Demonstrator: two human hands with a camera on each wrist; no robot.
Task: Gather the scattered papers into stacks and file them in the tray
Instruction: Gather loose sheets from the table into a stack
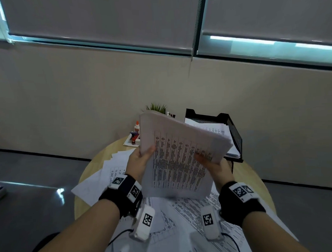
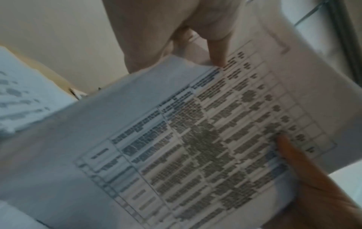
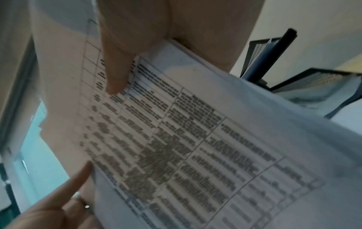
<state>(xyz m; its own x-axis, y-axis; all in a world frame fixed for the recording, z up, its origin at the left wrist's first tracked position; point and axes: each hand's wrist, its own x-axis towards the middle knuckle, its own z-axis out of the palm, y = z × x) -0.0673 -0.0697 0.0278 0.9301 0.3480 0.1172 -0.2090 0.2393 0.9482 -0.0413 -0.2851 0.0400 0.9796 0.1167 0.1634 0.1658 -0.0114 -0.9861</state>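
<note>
A thick stack of printed papers (image 1: 179, 159) is held up over the round table, tilted toward me, its top sheet showing a printed grid. My left hand (image 1: 141, 161) grips its left edge, thumb on top. My right hand (image 1: 209, 163) grips the right edge the same way. Up close the stack (image 2: 195, 139) fills the left wrist view, with the left thumb (image 2: 213, 46) pressed on it. The right wrist view shows the stack (image 3: 186, 139) under the right thumb (image 3: 117, 69). More loose sheets (image 1: 174, 216) lie scattered on the table below. The black mesh tray (image 1: 235, 134) stands at the back right and holds papers.
The round wooden table (image 1: 257, 183) stands against a beige wall. At its back are a glue bottle (image 1: 137, 127), a small white box of supplies (image 1: 133, 139) and a potted plant (image 1: 157, 107). Grey floor lies on both sides. The tray (image 3: 313, 80) appears in the right wrist view.
</note>
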